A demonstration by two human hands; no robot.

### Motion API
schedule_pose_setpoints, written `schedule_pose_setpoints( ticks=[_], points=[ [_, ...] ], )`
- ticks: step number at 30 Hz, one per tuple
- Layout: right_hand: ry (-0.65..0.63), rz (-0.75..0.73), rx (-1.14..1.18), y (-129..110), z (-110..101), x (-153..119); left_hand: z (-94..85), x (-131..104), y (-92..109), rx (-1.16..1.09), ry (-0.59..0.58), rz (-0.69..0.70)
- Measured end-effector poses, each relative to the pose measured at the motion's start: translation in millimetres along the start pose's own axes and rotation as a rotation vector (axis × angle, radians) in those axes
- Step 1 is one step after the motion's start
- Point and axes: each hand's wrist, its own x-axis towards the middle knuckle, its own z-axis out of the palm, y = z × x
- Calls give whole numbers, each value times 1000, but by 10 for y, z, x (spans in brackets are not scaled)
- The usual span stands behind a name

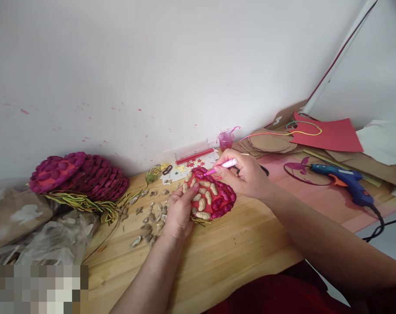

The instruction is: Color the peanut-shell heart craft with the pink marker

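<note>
My left hand (181, 207) grips the left edge of a round red disc (195, 203) covered with peanuts, thumb on top. Peanuts (202, 204) on its left part are plain tan; those on the right and top are coloured magenta. Between the fingers of my right hand (242, 174) is a white and pink marker (229, 164). Its pink tip points down at the magenta peanuts near the disc's upper edge; whether it touches them I cannot tell. Yellow-green strands (201, 221) stick out below the disc.
Stacked magenta discs (78, 172) with yarn fringes stand at the left, near plastic bags (57, 240). Loose peanut shells (148, 224) lie left of my hands. A cup of pink liquid (226, 140) stands by the wall. Right are a blue glue gun (348, 179), cardboard ovals (270, 141) and red paper (329, 135).
</note>
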Motion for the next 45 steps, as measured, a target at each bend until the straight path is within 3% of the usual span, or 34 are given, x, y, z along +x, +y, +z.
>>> schedule_pose_setpoints(
  ticks=[9,16,26,45],
  points=[
    [54,8,-15,4,-31,17,-64,24,-62,40,-62,55],
    [17,18,11,-15,-28,10,-111,19,-123,162,-148,100],
    [14,-63,48,-62,-7,-3,-146,44,-160,248,-129,181],
    [31,-49,29,-83,-17,9,-171,84,-168,177,-138,203]
  ],
)
